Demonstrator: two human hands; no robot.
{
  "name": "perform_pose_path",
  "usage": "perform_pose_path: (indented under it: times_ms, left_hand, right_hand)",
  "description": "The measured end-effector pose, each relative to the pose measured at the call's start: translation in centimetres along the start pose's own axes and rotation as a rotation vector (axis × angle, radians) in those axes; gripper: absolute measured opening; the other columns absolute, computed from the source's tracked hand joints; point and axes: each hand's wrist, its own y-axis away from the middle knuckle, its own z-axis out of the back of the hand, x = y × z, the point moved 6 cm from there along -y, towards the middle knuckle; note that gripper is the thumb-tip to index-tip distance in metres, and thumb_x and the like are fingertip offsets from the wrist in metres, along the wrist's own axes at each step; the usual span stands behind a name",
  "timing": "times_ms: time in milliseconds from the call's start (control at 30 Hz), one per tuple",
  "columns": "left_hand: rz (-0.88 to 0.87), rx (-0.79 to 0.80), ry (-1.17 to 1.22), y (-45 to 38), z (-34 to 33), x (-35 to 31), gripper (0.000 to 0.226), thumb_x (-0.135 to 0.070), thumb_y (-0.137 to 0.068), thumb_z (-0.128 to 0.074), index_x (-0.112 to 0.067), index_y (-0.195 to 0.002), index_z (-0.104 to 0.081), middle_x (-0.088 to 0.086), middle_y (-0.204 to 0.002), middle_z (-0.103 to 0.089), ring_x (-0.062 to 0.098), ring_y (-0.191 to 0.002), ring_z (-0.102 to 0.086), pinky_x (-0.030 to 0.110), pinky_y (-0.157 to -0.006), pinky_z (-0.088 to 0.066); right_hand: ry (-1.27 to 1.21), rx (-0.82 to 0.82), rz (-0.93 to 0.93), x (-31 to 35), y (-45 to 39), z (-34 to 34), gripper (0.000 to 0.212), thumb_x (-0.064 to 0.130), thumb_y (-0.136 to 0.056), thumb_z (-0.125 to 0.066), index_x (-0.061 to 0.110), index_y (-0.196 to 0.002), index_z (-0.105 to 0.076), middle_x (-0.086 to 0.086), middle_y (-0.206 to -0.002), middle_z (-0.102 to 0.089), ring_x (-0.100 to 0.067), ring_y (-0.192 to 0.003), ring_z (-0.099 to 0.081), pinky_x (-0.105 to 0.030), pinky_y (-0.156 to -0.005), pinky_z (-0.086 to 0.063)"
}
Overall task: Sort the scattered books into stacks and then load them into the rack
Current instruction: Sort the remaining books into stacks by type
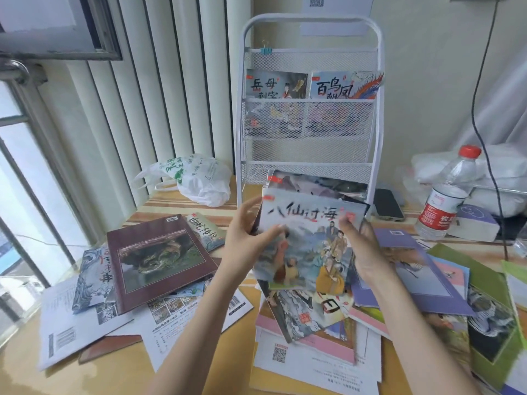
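Note:
I hold a small stack of picture books (306, 238) upright above the table, front cover showing painted figures on waves. My left hand (251, 238) grips the stack's left edge, thumb on the cover. My right hand (360, 246) holds its right edge. Behind stands a white mesh rack (309, 109) with two books (310, 85) in its top pocket; the lower pockets look bare. More books lie scattered: a maroon one (161, 260) at the left, purple (422, 269) and green ones (490, 323) at the right, several under my hands.
A plastic bag (194, 178) lies back left by the radiator. A water bottle (447, 195), a phone (387, 205) and a white box stand back right. A black cable hangs at the right. White sheets cover the near table.

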Motion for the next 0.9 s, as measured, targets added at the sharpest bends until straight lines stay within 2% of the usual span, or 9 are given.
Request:
perform_pose_path:
  times_ms: [100, 200, 267, 367, 433, 500, 633, 800, 900]
  left_hand:
    - [0.040, 0.042, 0.024, 0.7, -1.0, 1.7, 0.047, -0.016, -0.075, -0.078, -0.033, -0.110, -0.051, -0.018, -0.104, -0.067, 0.003, -0.098, -0.065, 0.013, -0.077, -0.049]
    - [0.012, -0.029, -0.009, 1.0, -1.8, 2.2, 0.051, -0.015, -0.076, -0.078, -0.035, -0.107, -0.044, -0.019, -0.102, -0.064, -0.006, -0.095, -0.062, 0.012, -0.081, -0.046]
    - [-0.017, -0.067, 0.015, 0.7, -1.9, 2.1, 0.049, -0.013, -0.078, -0.077, -0.029, -0.107, -0.041, -0.010, -0.105, -0.063, 0.000, -0.097, -0.062, 0.017, -0.083, -0.048]
    - [-0.066, -0.093, -0.015, 0.3, -1.2, 1.1, 0.055, -0.013, -0.075, -0.080, -0.028, -0.107, -0.039, -0.003, -0.106, -0.063, 0.004, -0.097, -0.064, 0.020, -0.083, -0.052]
    - [-0.102, -0.131, -0.073, 0.0, -0.1, 0.5, 0.065, -0.019, -0.066, -0.086, -0.037, -0.106, -0.037, -0.002, -0.103, -0.063, 0.004, -0.092, -0.065, 0.022, -0.081, -0.054]
    - [-0.104, -0.099, -0.096, -0.2, 0.5, 0.5, 0.071, -0.032, -0.061, -0.087, -0.045, -0.109, -0.036, -0.002, -0.100, -0.066, 0.009, -0.089, -0.066, 0.027, -0.082, -0.054]
    - [-0.014, -0.094, 0.006, 0.5, -0.5, 3.5, 0.068, -0.039, -0.060, -0.082, -0.024, -0.112, -0.041, -0.006, -0.103, -0.066, 0.012, -0.098, -0.066, 0.040, -0.087, -0.055]
    - [-0.073, -0.284, -0.029, -3.0, 0.8, 3.7, 0.049, -0.019, -0.069, -0.082, -0.005, -0.095, -0.043, -0.006, -0.082, -0.066, 0.007, -0.073, -0.064, 0.038, -0.068, -0.057]
    - [-0.125, -0.332, -0.124, -7.6, 2.8, 2.9, 0.043, -0.015, -0.074, -0.080, -0.010, -0.092, -0.041, -0.006, -0.084, -0.064, 0.003, -0.074, -0.063, 0.028, -0.066, -0.056]
  right_hand:
    - [-0.018, 0.017, -0.064, -1.5, 0.5, -0.5, 0.091, 0.084, -0.015, -0.069, 0.033, -0.089, -0.055, 0.026, -0.088, -0.058, 0.014, -0.084, -0.055, -0.009, -0.073, -0.041]
    - [0.012, -0.020, 0.003, -1.1, -0.1, -1.1, 0.035, 0.044, -0.058, -0.074, 0.032, -0.088, -0.060, 0.017, -0.093, -0.063, -0.005, -0.099, -0.061, -0.026, -0.089, -0.044]
    - [0.053, -0.026, 0.081, 0.2, -1.0, -1.5, 0.020, 0.023, -0.072, -0.072, 0.030, -0.087, -0.061, 0.016, -0.090, -0.066, 0.007, -0.084, -0.064, -0.020, -0.083, -0.048]
    - [0.069, 0.023, 0.123, 1.0, -2.2, -1.5, 0.028, 0.042, -0.068, -0.077, 0.027, -0.084, -0.059, 0.020, -0.070, -0.069, 0.014, -0.069, -0.061, -0.016, -0.071, -0.047]
    - [0.094, 0.105, 0.124, 0.7, -2.6, -1.3, 0.068, 0.071, -0.044, -0.077, 0.024, -0.091, -0.060, 0.024, -0.078, -0.070, 0.010, -0.079, -0.063, -0.012, -0.069, -0.050]
    - [0.106, 0.196, 0.069, 0.0, -2.2, -1.7, 0.079, 0.073, -0.041, -0.077, 0.025, -0.101, -0.058, 0.023, -0.091, -0.071, 0.006, -0.090, -0.064, -0.013, -0.073, -0.051]
    - [0.115, 0.086, 0.006, -2.2, -1.8, -2.2, 0.030, 0.031, -0.068, -0.079, 0.025, -0.085, -0.056, 0.016, -0.080, -0.065, 0.004, -0.074, -0.061, -0.014, -0.068, -0.044]
    - [0.075, 0.045, 0.074, -2.1, -5.3, -4.6, 0.031, 0.029, -0.073, -0.072, 0.019, -0.100, -0.062, 0.011, -0.090, -0.069, 0.003, -0.074, -0.064, -0.017, -0.065, -0.048]
    - [0.067, 0.037, 0.123, -1.8, -9.5, -7.7, 0.023, 0.024, -0.081, -0.071, 0.024, -0.101, -0.060, 0.007, -0.097, -0.068, -0.002, -0.079, -0.064, -0.018, -0.067, -0.049]
